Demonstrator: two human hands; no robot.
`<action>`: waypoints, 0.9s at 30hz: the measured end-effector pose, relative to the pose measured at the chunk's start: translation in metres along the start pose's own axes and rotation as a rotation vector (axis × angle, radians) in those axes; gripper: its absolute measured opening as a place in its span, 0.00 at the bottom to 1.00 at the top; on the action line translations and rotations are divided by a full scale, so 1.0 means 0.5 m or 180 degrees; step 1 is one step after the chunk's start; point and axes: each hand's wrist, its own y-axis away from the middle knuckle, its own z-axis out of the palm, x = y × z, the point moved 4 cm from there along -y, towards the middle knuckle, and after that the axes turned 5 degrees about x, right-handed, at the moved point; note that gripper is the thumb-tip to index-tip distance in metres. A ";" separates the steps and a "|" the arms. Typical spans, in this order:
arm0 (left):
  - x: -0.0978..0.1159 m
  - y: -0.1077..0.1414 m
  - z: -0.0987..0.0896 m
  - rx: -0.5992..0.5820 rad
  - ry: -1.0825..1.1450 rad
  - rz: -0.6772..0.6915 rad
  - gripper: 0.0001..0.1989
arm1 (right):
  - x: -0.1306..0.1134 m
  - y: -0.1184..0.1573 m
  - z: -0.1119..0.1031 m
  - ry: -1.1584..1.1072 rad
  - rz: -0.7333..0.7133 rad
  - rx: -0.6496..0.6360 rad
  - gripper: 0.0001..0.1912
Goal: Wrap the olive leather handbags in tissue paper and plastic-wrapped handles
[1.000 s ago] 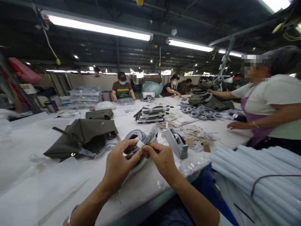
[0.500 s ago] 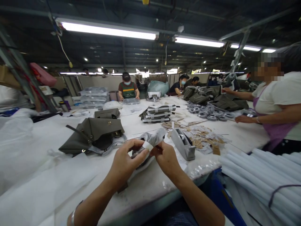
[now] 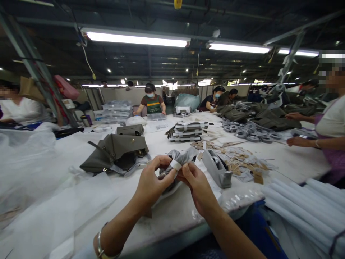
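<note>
Between both hands is a grey plastic-wrapped bundle (image 3: pixel 190 154), looped and crumpled, with a short white band (image 3: pixel 176 164) across it. My left hand (image 3: pixel 151 181) curls around its near left side, thumb and forefinger closed by the band. At the band's right end, my right hand (image 3: pixel 198 185) pinches the bundle with thumb and fingers. The lower part of the bundle is hidden behind my hands. Just right of them stands a grey tape dispenser (image 3: pixel 215 171). A dark olive handbag (image 3: pixel 125 144) lies to the left.
Brown tags with white strings (image 3: pixel 244 162) are heaped beyond the dispenser. Stacked wrapped pieces (image 3: pixel 187 131) and grey rolls (image 3: pixel 246 133) lie farther back. White foam tubes (image 3: pixel 307 205) jut in at the right. Co-workers stand around the white table (image 3: pixel 129 205).
The view has turned a little left, so everything sits farther right. My right thumb has straightened against the white band; both hands keep hold of the bundle.
</note>
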 end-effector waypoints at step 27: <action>-0.375 0.068 -0.078 0.1455 -0.0303 -0.1613 0.26 | 0.294 0.005 -0.198 0.1845 0.0348 0.0266 0.26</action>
